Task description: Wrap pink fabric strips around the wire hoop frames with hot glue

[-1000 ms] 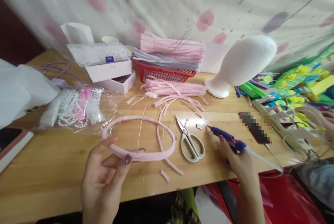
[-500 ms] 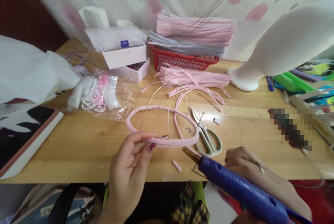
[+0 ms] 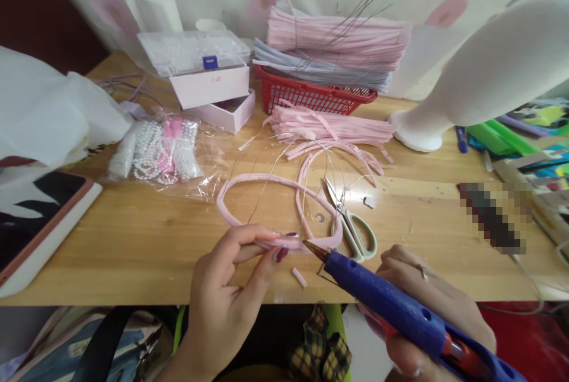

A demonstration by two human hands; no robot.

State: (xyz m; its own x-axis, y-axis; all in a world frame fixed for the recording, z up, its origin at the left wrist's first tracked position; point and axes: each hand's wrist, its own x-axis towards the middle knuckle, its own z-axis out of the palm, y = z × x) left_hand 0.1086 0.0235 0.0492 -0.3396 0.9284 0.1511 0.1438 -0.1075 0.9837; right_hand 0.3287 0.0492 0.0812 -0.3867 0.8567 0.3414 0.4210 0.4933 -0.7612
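- Landmark: the scissors (image 3: pixel 340 209), lying on the table (image 3: pixel 146 251). All places are given relative to them.
- Workpiece: the pink ring (image 3: pixel 267 177) is held left of the scissors, its right end overlapping their handles in this view. It reads as a complete loop (the near section is partly covered by fingers, so a seam there cannot be confirmed).
- Left hand (image 3: pixel 235 275): in front and to the left of the scissors. Thumb and fingers are pinched together on the near side of the ring, with little gap.
- Right hand (image 3: pixel 435 287): in front and to the right of the scissors. Its fingers are curled around the glue gun (image 3: pixel 391 305); trigger pressure cannot be told.
- Completed, by judgement: the loop is shaped. Thin wires (image 3: pixel 303 216) rise across it; which ends are secured cannot be determined.
- In progress, by judgement: application of glue at the near side. The nozzle (image 3: pixel 316 250) points at the ring just beside the left thumb; contact and deposited glue cannot be distinguished.
- Outstanding, by judgement: a finished joint at this spot is not evident.
- Stock: a bundle of pink strips (image 3: pixel 333 127) lies behind the scissors, unused. A pink offcut (image 3: pixel 299 277) lies to their front left.
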